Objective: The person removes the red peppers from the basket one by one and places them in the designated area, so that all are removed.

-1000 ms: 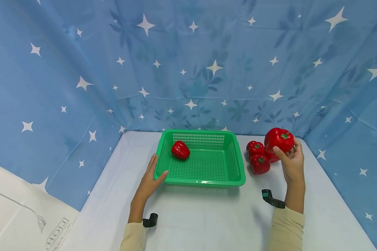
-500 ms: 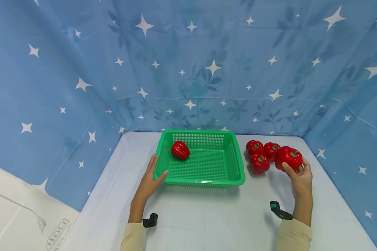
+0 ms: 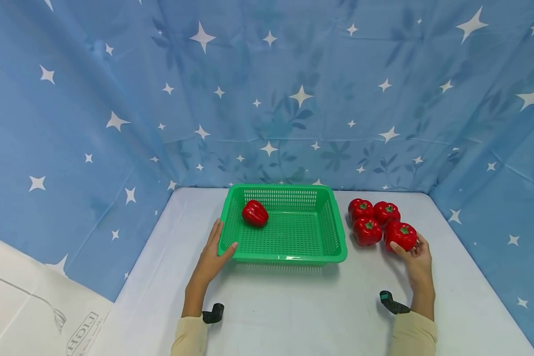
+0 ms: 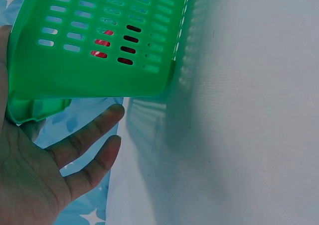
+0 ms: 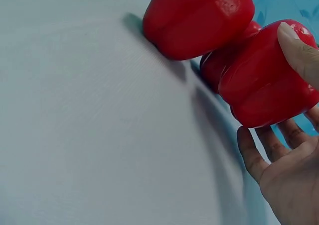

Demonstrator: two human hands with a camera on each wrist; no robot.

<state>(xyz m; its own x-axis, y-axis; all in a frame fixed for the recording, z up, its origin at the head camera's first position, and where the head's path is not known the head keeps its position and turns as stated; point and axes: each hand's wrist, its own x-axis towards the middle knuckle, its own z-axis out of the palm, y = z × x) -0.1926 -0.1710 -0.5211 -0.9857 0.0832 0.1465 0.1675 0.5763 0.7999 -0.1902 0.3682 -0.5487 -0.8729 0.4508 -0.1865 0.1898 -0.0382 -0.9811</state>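
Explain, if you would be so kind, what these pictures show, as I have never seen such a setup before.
There is no machine here: a person's bare left hand and right hand provide the grip. The wide picture comes from a camera on the person's head, looking forward and down. The two closer ones come from cameras on the wrists, one per hand. On the white table stands a green basket with one red pepper lying inside. To its right, three red peppers sit close together. The right hand holds another pepper beside them, between thumb and fingers; whether it touches the table is hard to tell. The left hand lies at the basket's left end, its fingers straight. Behind the table hangs a blue cloth with white stars.
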